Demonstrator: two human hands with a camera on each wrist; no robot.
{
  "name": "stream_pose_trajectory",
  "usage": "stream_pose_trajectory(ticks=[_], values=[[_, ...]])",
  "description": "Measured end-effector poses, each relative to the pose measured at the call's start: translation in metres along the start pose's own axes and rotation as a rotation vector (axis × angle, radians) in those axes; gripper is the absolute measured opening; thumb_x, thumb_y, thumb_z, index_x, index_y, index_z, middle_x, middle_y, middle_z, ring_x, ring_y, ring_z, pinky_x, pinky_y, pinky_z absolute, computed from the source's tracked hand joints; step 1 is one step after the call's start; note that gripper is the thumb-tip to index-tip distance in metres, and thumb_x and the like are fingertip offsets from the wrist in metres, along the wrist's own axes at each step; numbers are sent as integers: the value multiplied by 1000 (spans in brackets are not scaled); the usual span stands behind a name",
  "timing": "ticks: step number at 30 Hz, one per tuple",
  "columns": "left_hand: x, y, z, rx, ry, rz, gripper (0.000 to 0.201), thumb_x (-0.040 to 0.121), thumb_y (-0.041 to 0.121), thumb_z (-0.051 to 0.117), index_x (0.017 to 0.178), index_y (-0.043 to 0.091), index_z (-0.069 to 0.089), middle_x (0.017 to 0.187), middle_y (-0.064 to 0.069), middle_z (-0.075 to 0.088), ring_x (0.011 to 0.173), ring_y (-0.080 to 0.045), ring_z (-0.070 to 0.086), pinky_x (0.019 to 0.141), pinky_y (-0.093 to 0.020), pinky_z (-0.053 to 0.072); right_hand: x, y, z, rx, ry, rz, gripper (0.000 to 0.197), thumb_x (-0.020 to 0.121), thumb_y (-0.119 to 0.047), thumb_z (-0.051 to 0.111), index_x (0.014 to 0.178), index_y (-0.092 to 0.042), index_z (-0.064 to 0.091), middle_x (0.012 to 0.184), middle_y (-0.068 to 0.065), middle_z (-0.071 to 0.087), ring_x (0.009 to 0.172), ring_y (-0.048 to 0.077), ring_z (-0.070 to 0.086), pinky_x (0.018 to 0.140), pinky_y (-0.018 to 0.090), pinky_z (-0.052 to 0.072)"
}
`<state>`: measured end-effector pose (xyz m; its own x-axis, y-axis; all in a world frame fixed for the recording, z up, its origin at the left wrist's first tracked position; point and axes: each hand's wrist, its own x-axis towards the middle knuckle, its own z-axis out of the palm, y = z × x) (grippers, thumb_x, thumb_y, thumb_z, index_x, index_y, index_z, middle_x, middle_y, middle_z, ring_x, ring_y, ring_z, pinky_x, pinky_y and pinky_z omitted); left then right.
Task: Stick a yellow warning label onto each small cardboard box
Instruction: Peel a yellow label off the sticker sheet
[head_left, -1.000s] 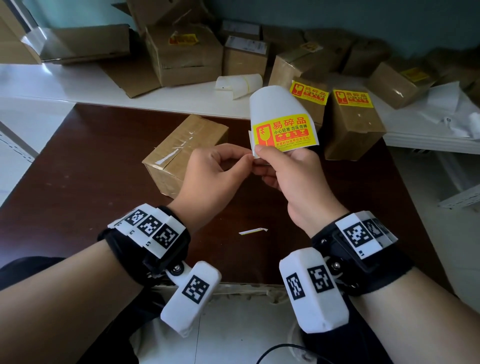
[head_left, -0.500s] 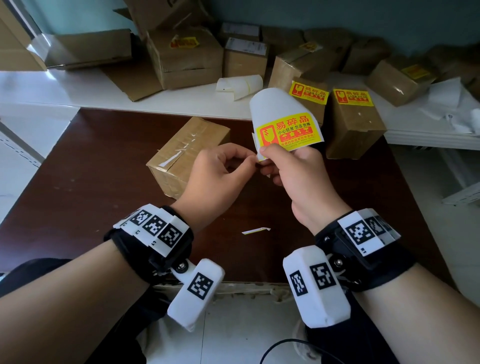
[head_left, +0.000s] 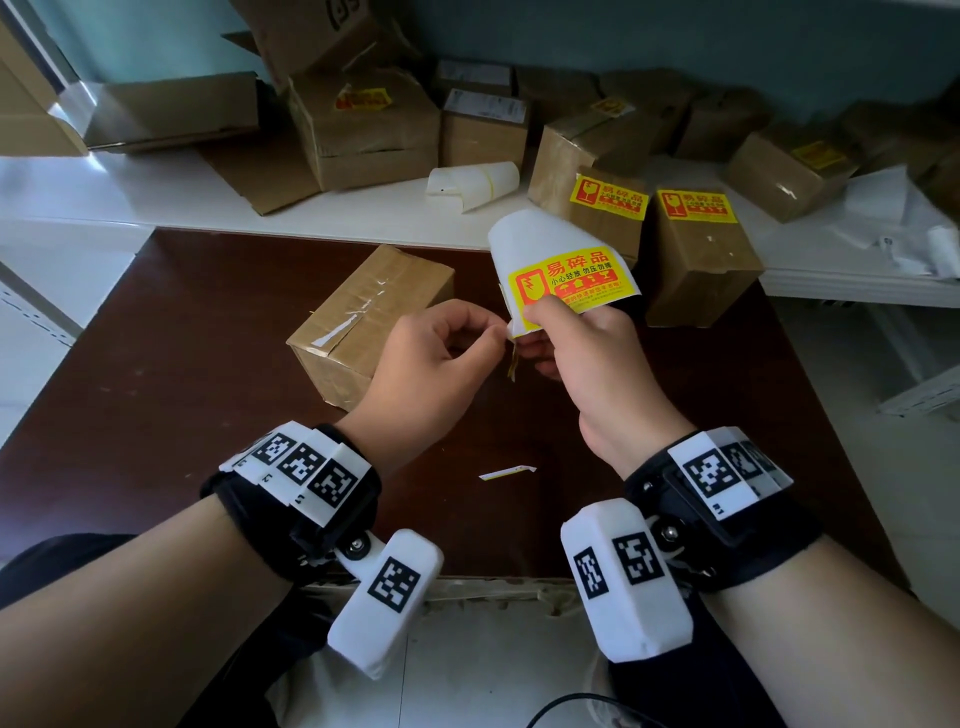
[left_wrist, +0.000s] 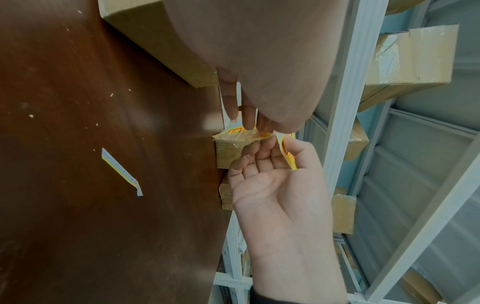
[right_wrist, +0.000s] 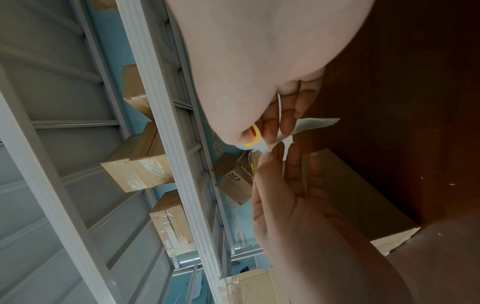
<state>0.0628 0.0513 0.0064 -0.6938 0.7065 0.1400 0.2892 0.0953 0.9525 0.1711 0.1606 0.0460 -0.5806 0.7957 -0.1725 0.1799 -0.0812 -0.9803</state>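
My right hand (head_left: 543, 325) grips a white backing sheet (head_left: 540, 236) that carries one yellow warning label (head_left: 569, 280), held upright above the brown table (head_left: 171, 374). At the sheet's lower left, my left hand (head_left: 498, 335) pinches the label's peeled corner (head_left: 511, 364) between thumb and forefinger. In the left wrist view the lifted label (left_wrist: 241, 133) curls between both hands. The right wrist view shows the backing sheet (right_wrist: 311, 125) bent away from the yellow edge (right_wrist: 255, 139). An unlabelled cardboard box (head_left: 369, 312) lies on the table just left of my hands.
Two boxes with yellow labels (head_left: 608, 200) (head_left: 696, 205) stand at the table's far right. Several more boxes and a curled white backing sheet (head_left: 472, 182) crowd the white shelf (head_left: 130, 197) behind. A thin paper strip (head_left: 506, 473) lies on the table near my wrists.
The left hand's pinch has lifted the label's lower-left corner off the backing, and a small yellow flap now hangs below it. Both hands stay at about the same spot.
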Motion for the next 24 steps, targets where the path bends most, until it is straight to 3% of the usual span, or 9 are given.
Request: stream_pose_trajectory(ticks=[5, 10, 13, 16, 19, 22, 24], values=[[0, 5, 1, -37, -4, -20, 15, 95, 35, 65, 90, 26, 76, 87, -12, 79, 87, -48, 72, 80, -64, 60, 3, 0, -1, 17, 3, 32, 19, 104, -15, 64, 89, -23, 73, 80, -7, 78, 77, 8, 75, 77, 29, 56], [0, 4, 1, -57, -4, -28, 15, 94, 36, 65, 88, 28, 76, 87, -12, 78, 82, -46, 74, 82, -69, 61, 4, 2, 0, 45, 10, 53, 17, 104, -16, 63, 92, -23, 74, 83, -6, 80, 80, 10, 77, 82, 33, 58], [0, 4, 1, -90, -12, -40, 16, 93, 35, 65, 88, 25, 76, 87, -16, 77, 77, -30, 69, 82, -68, 59, 5, 3, 0, 71, 12, 57, 18, 104, -15, 63, 93, -22, 74, 84, -5, 81, 79, 9, 78, 83, 34, 59], [0, 6, 1, -109, -21, -48, 16, 92, 34, 64, 88, 24, 76, 88, -17, 77, 80, -25, 67, 81, -67, 59, 5, 4, 0, 103, 16, 60, 17, 104, -14, 63, 96, -22, 75, 86, -3, 82, 81, 11, 79, 80, 32, 60], [0, 5, 1, -137, -12, -57, 16, 92, 33, 63, 88, 23, 75, 84, -16, 77, 79, -27, 68, 78, -63, 60, 7, 3, 0, 158, 24, 74, 16, 104, -13, 62, 99, -22, 75, 92, -1, 83, 86, 15, 80, 80, 32, 61], [1, 5, 2, -187, 1, -96, 14, 90, 29, 62, 82, 25, 73, 73, 2, 73, 79, -24, 68, 77, -47, 56, 8, 1, -1, 219, 24, 101, 17, 106, -13, 60, 103, -21, 74, 88, -2, 82, 83, 15, 81, 82, 34, 63], [2, 5, 3, -205, 7, -117, 15, 89, 28, 62, 80, 27, 73, 71, 7, 71, 79, -24, 67, 77, -45, 55, 8, 1, -1, 249, 24, 120, 16, 107, -13, 59, 104, -20, 73, 87, 0, 82, 79, 15, 81, 85, 35, 64]])
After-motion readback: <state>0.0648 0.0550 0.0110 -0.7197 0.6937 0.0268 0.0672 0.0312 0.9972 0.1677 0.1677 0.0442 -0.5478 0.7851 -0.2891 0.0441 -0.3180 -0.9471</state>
